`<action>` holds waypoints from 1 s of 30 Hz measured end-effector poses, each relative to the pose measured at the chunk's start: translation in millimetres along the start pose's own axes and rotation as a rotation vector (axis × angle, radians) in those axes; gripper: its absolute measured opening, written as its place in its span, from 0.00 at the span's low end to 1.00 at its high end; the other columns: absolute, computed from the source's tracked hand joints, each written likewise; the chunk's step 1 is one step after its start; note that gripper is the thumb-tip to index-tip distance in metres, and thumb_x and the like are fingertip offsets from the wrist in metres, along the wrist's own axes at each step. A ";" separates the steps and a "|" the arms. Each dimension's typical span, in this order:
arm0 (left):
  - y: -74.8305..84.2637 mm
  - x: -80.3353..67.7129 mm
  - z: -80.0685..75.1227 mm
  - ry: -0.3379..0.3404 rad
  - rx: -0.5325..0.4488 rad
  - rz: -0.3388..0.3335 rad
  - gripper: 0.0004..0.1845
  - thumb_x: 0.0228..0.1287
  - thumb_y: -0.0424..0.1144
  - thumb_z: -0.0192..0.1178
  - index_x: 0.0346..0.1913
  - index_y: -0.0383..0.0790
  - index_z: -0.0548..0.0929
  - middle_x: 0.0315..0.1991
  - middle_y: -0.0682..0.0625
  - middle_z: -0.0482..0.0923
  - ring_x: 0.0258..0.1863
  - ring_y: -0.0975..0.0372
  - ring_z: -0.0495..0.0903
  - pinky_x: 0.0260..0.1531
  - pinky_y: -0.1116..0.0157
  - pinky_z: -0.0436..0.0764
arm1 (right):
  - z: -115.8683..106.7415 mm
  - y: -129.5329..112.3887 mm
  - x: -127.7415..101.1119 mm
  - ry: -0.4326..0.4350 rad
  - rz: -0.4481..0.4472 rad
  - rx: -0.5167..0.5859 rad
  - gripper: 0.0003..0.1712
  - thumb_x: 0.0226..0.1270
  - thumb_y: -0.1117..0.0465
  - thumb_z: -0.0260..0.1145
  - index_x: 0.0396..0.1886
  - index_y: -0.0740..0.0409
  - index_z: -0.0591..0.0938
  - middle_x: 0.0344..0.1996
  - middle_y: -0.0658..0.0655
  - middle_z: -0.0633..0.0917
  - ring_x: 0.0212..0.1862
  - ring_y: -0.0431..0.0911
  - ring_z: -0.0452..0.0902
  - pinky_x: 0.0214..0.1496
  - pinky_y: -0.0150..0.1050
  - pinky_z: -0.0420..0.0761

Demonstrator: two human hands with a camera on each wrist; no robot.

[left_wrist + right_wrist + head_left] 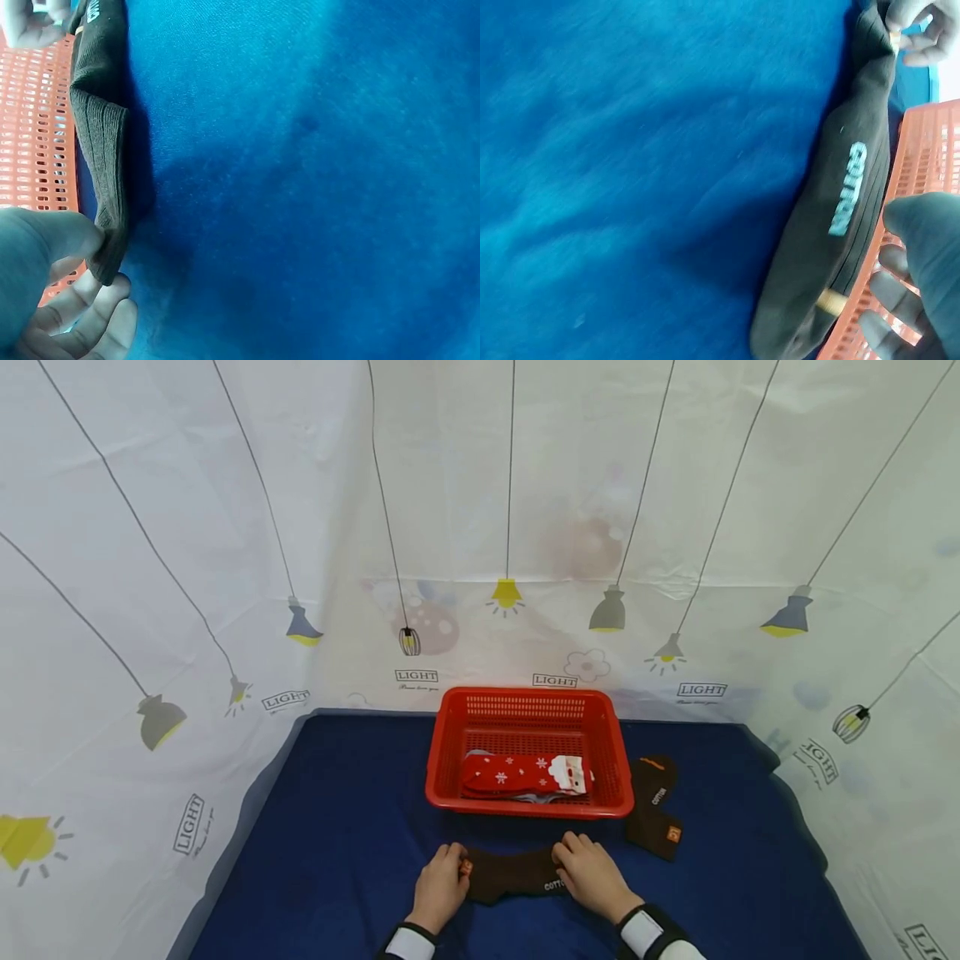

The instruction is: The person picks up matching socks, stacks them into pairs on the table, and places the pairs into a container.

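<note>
A dark brown sock with white COTTON lettering and an orange tag lies lengthwise between both hands, in front of the basket. My left hand pinches its ribbed left end between thumb and fingers, as the left wrist view shows of the sock cuff. At the other end is my right hand. In the right wrist view, the right hand has thumb and fingers spread beside the sock, with nothing between them. A second brown sock lies bent to the right of the basket.
A red plastic basket stands at the back middle of the dark blue cloth. Inside it lie red socks with snowflakes and a Santa face, with grey fabric beneath. A white sheet printed with lamps surrounds the back and sides.
</note>
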State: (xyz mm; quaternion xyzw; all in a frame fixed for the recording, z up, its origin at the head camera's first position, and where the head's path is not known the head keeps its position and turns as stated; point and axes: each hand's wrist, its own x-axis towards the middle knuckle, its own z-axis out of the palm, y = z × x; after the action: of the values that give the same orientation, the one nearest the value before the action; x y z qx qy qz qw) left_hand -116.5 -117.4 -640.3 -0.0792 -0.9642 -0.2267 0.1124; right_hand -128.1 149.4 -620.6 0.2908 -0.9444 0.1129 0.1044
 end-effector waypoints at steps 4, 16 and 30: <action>-0.8 -1.6 -0.5 -0.013 -0.006 -0.010 0.16 0.36 0.30 0.68 0.33 0.43 0.76 0.27 0.51 0.73 0.22 0.55 0.77 0.20 0.60 0.73 | 0.7 -11.2 11.6 -0.036 -0.029 0.026 0.13 0.49 0.58 0.71 0.28 0.48 0.74 0.28 0.47 0.71 0.29 0.41 0.67 0.27 0.35 0.67; 2.4 -4.0 -1.7 -0.004 -0.039 0.000 0.18 0.35 0.30 0.69 0.34 0.43 0.77 0.27 0.51 0.74 0.24 0.57 0.77 0.21 0.60 0.73 | 16.9 -46.1 39.1 -0.085 -0.122 0.030 0.11 0.52 0.54 0.69 0.33 0.48 0.76 0.31 0.48 0.72 0.32 0.42 0.69 0.29 0.35 0.69; 2.3 -5.6 -2.9 -0.096 -0.054 -0.103 0.17 0.38 0.31 0.69 0.35 0.43 0.76 0.25 0.52 0.72 0.21 0.57 0.75 0.20 0.60 0.72 | 29.1 -78.1 61.7 -0.126 -0.187 -0.038 0.16 0.53 0.50 0.67 0.40 0.50 0.78 0.36 0.50 0.75 0.36 0.44 0.71 0.34 0.38 0.74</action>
State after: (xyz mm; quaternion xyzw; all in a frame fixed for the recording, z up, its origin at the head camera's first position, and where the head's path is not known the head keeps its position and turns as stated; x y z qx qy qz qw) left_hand -110.1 -117.2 -638.2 -0.0431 -0.9648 -0.2542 0.0522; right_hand -137.1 46.1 -620.2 0.3819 -0.9198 0.0660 0.0604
